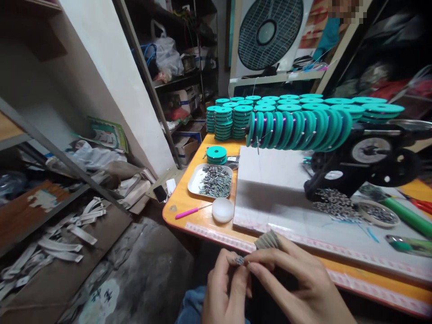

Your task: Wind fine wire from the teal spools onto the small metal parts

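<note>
My left hand (227,285) is closed in front of the table's near edge, thumb and fingers pinched round a little cluster of small grey pieces (239,260). Right against it, my right hand (300,281) brings thumb and forefinger together at that cluster; whatever lies between those tips is too small to make out. A greyish cloth wrap (267,240) covers one finger of the right hand. Beyond the hands, a white tray (194,185) holds many dark and greenish small parts. A round whitish lid or dish (222,210) and a pink-handled hook tool (187,213) lie nearby.
A black winding machine (330,173) carries a row of green spools (300,130) above a white board (270,202). Stacked green spools (223,123) stand behind. Loose metal parts (335,204), a filled bowl (378,213) and a green cylinder (408,216) lie right. A fan (270,33) stands at the back.
</note>
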`<state>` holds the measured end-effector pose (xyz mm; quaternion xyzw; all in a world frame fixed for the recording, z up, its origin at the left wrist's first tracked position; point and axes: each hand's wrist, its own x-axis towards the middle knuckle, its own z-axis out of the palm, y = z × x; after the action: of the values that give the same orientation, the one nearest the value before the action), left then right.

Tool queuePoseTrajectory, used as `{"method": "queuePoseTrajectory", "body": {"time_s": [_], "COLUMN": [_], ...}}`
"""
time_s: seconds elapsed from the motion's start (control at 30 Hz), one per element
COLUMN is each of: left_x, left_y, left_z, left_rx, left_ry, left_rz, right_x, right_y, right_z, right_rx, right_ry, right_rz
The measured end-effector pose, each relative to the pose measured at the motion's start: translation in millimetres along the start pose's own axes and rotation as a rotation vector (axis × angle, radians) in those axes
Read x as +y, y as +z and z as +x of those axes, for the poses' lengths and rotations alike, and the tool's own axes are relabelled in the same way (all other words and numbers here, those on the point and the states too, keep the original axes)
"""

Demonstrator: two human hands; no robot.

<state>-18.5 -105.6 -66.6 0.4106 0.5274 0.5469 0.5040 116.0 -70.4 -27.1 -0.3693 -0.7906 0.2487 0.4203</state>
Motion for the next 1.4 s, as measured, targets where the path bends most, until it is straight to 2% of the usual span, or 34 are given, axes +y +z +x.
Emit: {"method": "queuePoseTrajectory", "body": {"time_s": [0.1,0.23,0.37,0.7,0.83,1.1,1.4], "left_x": [-2,-3,-3,-3,-3,0,2], "left_y": [3.2,1.8,-2.8,-3.8,-4.7,-6.2,-8.2], "left_z": [-2,-3,-4,-6,-6,-8,-9], "left_rx": [0.06,0.056,0.03,0.011,0.002,-0.129,-0.196], "left_ry": [-0.015,-0.09,-0.111,-0.117,-0.119,-0.108,-0.073], "left_rz": [-0.086,-0.27,-0.328,-0.285,-0.282,-0.234,-0.254], "right_x": [1,6,9,1,2,0,-1], "right_y": [-1,-3,-1,-3,-5,-9,-12], "right_z": [-2,-3,-4,-5,-6,-1,-2], "right_rx": [0.014,0.033,0.045,0.028,-0.018,-0.037,-0.062], "right_ry": [-0.043,-0.164,-0.236,-0.235,-0.246,-0.216,-0.216], "right_rz": [-0.039,-0.157,-0.258,-0.293,-0.318,-0.136,-0.125]}}
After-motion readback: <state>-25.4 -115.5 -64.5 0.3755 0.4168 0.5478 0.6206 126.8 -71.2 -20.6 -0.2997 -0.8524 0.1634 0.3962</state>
